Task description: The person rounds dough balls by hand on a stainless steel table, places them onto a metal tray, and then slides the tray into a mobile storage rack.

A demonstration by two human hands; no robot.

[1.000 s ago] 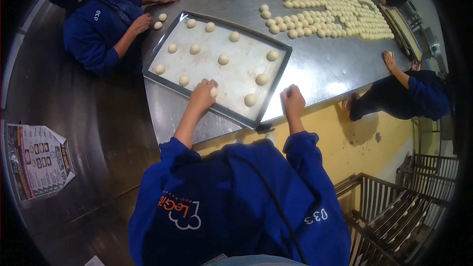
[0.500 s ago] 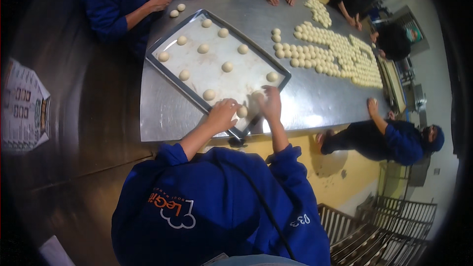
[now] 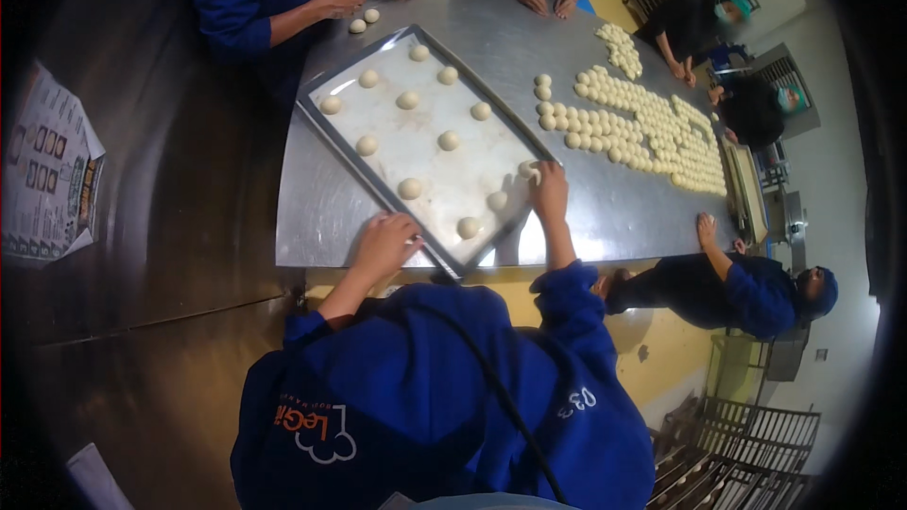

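A rectangular baking tray point(image 3: 354, 161) with a dark rim and a pale liner lies at an angle on the steel table. Round dough balls point(image 3: 449, 140) are spaced out over it. My left hand point(image 3: 385, 241) is closed at the tray's near left rim, its fingers curled against the edge. At the right corner, my right hand point(image 3: 550, 191) grips the rim, with its thumb close beside a dough ball point(image 3: 527, 170) that it partly covers. Another dough ball point(image 3: 470, 227) sits near the tray's closest corner, between my hands.
Rows of dough balls point(image 3: 642, 123) cover the right part of the steel table point(image 3: 472, 5). Two dough balls point(image 3: 364, 22) lie by a co-worker's hands point(image 3: 345, 2) at far left. Other people stand around the table. Metal racks point(image 3: 756, 439) stand at lower right.
My left hand has drawn back left from the dough ball near the close corner to the tray's rim. My right hand has moved right, off another ball, to the right corner. The view has shifted.
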